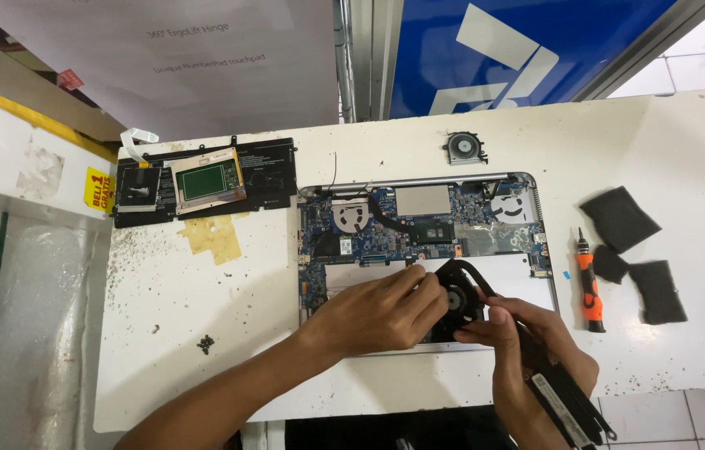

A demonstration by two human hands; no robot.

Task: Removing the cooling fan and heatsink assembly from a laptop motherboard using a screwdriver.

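Left hand (pixel 381 312): we curl it, fingertips pinched on the near edge of the fan (pixel 459 302), over the lower part of the laptop (pixel 423 258).
Right hand (pixel 535 350): we close it round the black pipe (pixel 485 283) and strip running back to the wrist, thumb pressed at the fan's right side; what the left fingertips nip, a cable or a sticker, we cannot tell.
Fan: black, round, held just above the bare palm-rest tray, below the blue board (pixel 386 233).
Handling, in our judgement: steady the fan with the right thumb, pull gently and level with the left, keep the pipe unbent.
Nearby: screwdriver (pixel 589 283) with orange grip, right of the laptop; three dark pads (pixel 631 250) beyond it; second fan (pixel 464 148) loose above; battery (pixel 202 182) upper left; screws (pixel 205 342) on the white table (pixel 186 375)
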